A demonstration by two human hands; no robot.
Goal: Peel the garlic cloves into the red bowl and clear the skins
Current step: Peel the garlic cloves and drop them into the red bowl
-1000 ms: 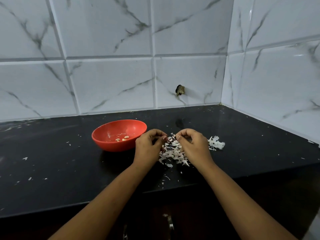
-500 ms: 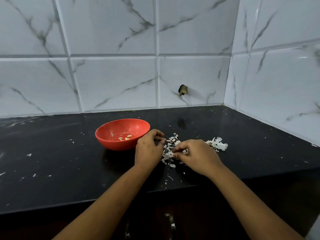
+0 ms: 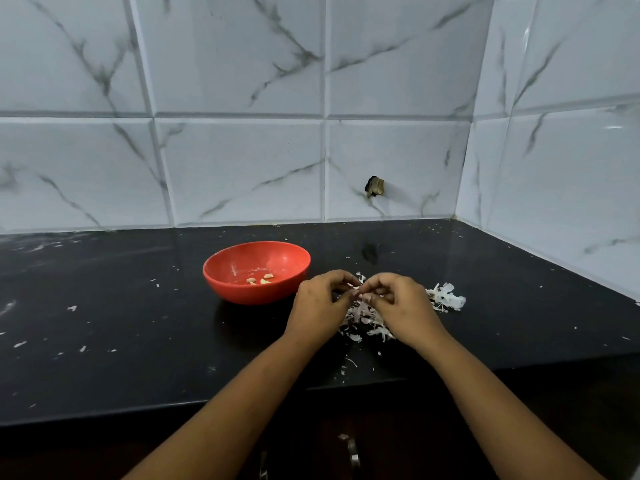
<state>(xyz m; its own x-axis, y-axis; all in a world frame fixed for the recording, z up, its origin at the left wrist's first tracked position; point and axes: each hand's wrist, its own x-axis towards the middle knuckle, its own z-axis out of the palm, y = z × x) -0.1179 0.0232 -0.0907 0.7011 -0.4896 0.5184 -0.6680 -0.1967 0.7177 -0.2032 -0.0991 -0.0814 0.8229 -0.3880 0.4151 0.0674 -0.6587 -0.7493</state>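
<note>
Head view, and both hands are up over the heap of skins [image 3: 367, 322], fingertips meeting. The left hand [image 3: 320, 303] and right hand [image 3: 401, 304] curl in and pinch a small garlic clove [image 3: 356, 292] between them, though it's too small to tell how much skin is on it. Just to the left, the red bowl [image 3: 251, 294] sits on the dark surface [image 3: 138, 323] with a few peeled cloves [image 3: 259, 280] inside. I read this as mid-peel. Next it calls for stripping the skin free, then a short reach left to the bowl. Clearing the skins is not yet begun.
</note>
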